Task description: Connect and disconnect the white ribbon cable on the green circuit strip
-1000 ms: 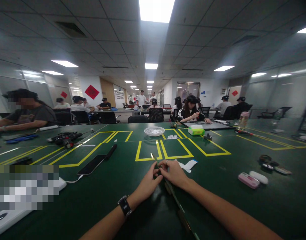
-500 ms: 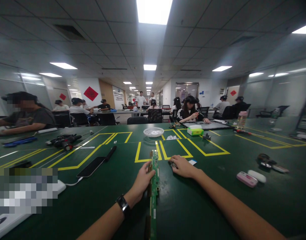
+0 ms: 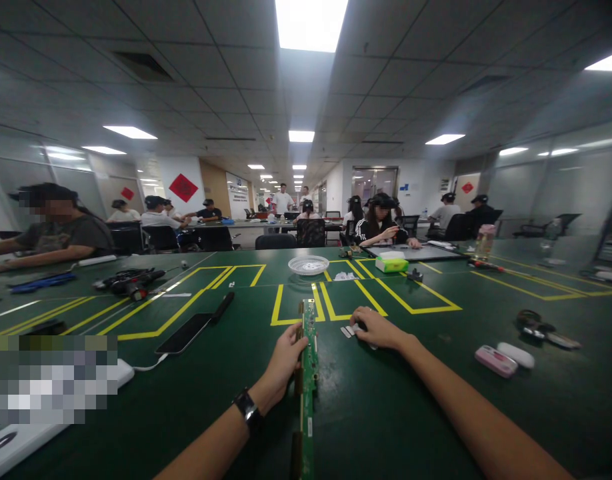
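My left hand (image 3: 285,357) grips the edge of a long green circuit board (image 3: 309,387), thumb on its face. The board stands narrow and lengthwise in front of me, its near end running out of the picture. To the right of the board, my right hand (image 3: 375,328) rests on the table with its fingers bent down over small pale pieces. Some of these pale pieces (image 3: 347,331) show at the fingertips; the rest lie under the hand. Whether the fingers pinch one is hidden.
On the green table (image 3: 396,413) are a white basket (image 3: 309,265), a tissue pack (image 3: 391,263), a phone (image 3: 185,333), a pink case (image 3: 496,361) and a white power strip (image 3: 31,427). A person (image 3: 381,223) sits across, another (image 3: 61,227) at the left.
My right hand has moved slightly right and away from the board, and pale pieces now show left of its fingertips. My left hand still holds the board in about the same place.
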Available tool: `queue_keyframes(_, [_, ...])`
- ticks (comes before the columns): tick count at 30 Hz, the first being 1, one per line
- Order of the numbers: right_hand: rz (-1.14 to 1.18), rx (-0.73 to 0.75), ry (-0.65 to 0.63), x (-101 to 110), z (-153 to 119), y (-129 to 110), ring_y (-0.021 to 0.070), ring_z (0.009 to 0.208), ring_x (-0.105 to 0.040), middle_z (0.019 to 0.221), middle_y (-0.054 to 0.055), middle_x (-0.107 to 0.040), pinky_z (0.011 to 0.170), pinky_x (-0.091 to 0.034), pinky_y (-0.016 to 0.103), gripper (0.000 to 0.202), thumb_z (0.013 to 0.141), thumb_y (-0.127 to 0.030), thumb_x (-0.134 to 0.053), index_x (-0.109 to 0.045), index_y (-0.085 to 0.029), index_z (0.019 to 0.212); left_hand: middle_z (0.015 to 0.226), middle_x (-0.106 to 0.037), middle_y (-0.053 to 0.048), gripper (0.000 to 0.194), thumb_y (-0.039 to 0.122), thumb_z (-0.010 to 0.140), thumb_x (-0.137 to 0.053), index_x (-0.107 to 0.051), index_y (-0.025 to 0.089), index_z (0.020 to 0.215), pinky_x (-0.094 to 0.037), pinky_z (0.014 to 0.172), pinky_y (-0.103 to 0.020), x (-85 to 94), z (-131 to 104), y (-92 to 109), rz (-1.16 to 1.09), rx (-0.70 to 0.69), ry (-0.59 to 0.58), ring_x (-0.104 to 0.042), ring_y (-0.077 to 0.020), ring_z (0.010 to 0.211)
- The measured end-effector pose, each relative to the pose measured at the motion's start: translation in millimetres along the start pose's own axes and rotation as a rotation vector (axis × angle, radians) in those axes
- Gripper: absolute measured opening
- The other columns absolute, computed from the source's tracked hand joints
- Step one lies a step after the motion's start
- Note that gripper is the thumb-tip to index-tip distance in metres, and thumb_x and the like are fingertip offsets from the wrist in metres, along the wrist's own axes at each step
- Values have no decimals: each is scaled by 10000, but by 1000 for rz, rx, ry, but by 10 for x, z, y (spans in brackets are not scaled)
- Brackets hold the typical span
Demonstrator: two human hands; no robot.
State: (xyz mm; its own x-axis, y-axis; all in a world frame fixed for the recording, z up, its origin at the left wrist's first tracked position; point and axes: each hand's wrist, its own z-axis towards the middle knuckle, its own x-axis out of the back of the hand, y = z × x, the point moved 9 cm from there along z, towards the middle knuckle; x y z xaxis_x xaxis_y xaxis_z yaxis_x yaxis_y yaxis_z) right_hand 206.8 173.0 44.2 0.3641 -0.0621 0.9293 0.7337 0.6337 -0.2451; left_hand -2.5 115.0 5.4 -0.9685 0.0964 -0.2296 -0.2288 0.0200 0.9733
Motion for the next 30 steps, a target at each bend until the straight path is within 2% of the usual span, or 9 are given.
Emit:
queue_keyframes(3, [15,-45,-5,-21,14,-12,190,854,-537,917,72,-600,772,-404,286,142,753,-205,-556,-607,-158,876,975,-677,-57,431,124,843,-572,-480,180,1261,-373,380,-120,-2,-11,12,-3,-1,-1,-560,-49,484])
queue_keyframes(7, [61,-58,-36,-67,23,-89,204,923,-556,1039,93,-600,810,-409,295,358,757,-208,-549,-573,-153,1110,968,-678,-62,461,157,823,-616,-471,177,1261,-423,426,-135,17,10,-1,-14,-24,-3,-603,-77,549])
queue_keyframes(9, [37,-57,-58,-82,20,-136,224,965,-555,1063,107,-596,845,-401,314,390,768,-217,-539,-574,-157,1152,971,-679,-66,456,170,816,-625,-481,177,1249,-444,446,-145,22,18,-3,-10,-33,-3,-623,-93,588])
queue_keyframes(13, [3,-107,-66,-69,17,-180,222,885,-559,977,106,-604,769,-404,299,275,752,-226,-559,-635,-156,1007,994,-680,-75,451,182,812,-623,-483,177,1241,-493,498,-186,18,13,10,-8,-34,0,-650,-126,647])
queue_keyframes(16, [59,-129,-36,-54,44,-242,186,792,-541,896,81,-603,688,-388,264,216,709,-216,-595,-616,-144,912,1007,-683,-86,456,178,805,-628,-481,168,1237,-528,574,-233,-4,-1,40,-19,-49,-17,-672,-165,727])
queue_keyframes(19, [244,-197,-29,-106,83,-303,141,684,-521,776,30,-602,616,-366,235,159,729,-212,-572,-597,-146,872,1017,-687,-95,487,163,784,-654,-480,162,1239,-538,682,-267,-10,-6,68,-58,-77,-27,-680,-189,806])
queue_keyframes(23, [576,-198,-134,-289,125,-520,102,595,-484,670,-15,-574,552,-343,211,158,765,-305,-588,-595,-149,789,1061,-679,-107,504,131,766,-669,-487,155,1236,-527,766,-281,33,18,74,-82,-113,-1,-670,-202,889])
queue_keyframes(26, [796,-190,-199,-389,123,-683,76,521,-427,596,-40,-517,496,-315,200,216,765,-356,-610,-580,-144,733,1075,-676,-102,471,116,771,-656,-509,152,1217,-523,779,-273,69,45,55,-73,-131,18,-663,-198,913])
queue_keyframes(30, [1019,-216,-276,-525,87,-843,56,445,-392,548,-63,-477,435,-296,188,263,759,-399,-636,-561,-149,731,1057,-680,-90,452,123,786,-634,-516,161,1220,-527,751,-269,53,65,24,-72,-126,-11,-667,-191,880])
